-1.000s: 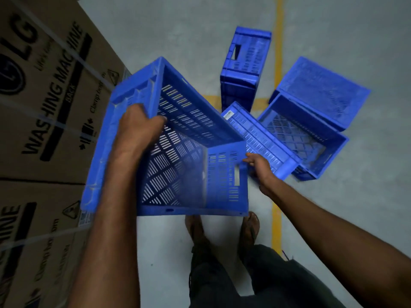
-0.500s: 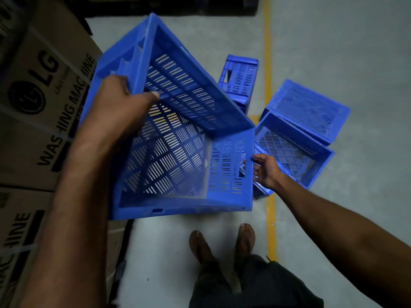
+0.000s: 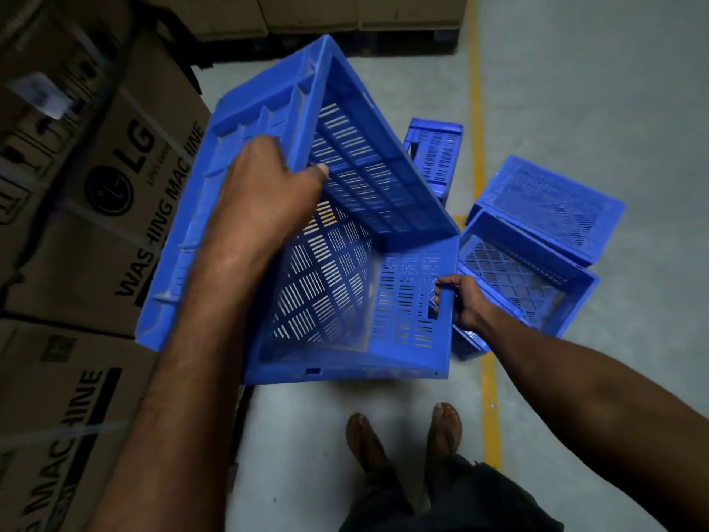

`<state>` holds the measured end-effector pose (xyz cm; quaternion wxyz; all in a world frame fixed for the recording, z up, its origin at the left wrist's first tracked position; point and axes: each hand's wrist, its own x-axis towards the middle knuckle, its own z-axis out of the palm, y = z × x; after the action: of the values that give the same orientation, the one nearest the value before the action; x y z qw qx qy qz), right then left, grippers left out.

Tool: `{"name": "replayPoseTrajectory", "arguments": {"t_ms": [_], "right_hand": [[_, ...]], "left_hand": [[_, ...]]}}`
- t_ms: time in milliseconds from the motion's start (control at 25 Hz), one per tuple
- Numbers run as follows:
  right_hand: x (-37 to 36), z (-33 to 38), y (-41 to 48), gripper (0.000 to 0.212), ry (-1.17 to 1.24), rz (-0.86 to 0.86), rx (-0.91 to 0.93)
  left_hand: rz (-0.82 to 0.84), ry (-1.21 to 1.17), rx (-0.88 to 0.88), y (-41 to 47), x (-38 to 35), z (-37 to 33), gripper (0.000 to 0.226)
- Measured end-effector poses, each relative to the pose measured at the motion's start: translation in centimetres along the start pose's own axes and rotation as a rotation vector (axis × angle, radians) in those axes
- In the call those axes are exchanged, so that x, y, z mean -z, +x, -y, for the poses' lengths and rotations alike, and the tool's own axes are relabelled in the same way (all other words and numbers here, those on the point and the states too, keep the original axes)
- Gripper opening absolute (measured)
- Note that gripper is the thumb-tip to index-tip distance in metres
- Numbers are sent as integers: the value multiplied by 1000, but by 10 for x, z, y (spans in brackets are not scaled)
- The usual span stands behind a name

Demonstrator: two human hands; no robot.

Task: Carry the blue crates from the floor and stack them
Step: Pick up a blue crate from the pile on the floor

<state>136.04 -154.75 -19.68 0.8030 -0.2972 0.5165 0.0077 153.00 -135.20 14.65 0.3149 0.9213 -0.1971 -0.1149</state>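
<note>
The blue perforated crate (image 3: 333, 278) hangs tilted above the floor (image 3: 614, 90), left hand (image 3: 268, 182) curled over its raised rim, right hand (image 3: 460, 301) hooked through the end handle slot, likely balancing it; other crates (image 3: 518, 278) lie beside the yellow line (image 3: 475, 109)

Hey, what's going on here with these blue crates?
A person holds one blue crate tilted in the air: the left hand grips its rim, the right hand hooks a side handle slot. Several other crates lie scattered on the floor. Washing machine boxes stand at the left.
</note>
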Motion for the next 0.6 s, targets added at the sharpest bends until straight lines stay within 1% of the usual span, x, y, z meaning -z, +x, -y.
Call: {"name": "replayPoseTrajectory", "arguments": {"t_ms": [80, 160, 240, 280, 320, 360, 440, 520, 600], "right_hand": [[5, -2, 2, 18, 58, 68, -14], [11, -2, 3, 20, 138, 95, -30], [13, -1, 0, 21, 144, 110, -40], [11, 0, -1, 21, 108, 104, -41], [9, -1, 0, 20, 46, 74, -32], [6, -2, 0, 19, -38, 26, -14], [2, -3, 1, 21, -190, -134, 45], [2, -6, 0, 19, -293, -291, 98], [4, -6, -6, 17, -355, -406, 119]], "left_hand": [[4, -22, 9, 2, 9, 1, 40], [4, -38, 12, 3, 18, 1, 37], [11, -38, 29, 3, 22, 4, 38], [18, -30, 29, 5, 23, 7, 36], [27, -8, 31, 10, 23, 11, 30], [36, 26, 40, 15, 24, 16, 31], [43, 100, 69, 31, 21, 32, 50], [46, 158, 80, 48, 17, 56, 55], [68, 138, 116, 61, 12, 86, 59]]}}
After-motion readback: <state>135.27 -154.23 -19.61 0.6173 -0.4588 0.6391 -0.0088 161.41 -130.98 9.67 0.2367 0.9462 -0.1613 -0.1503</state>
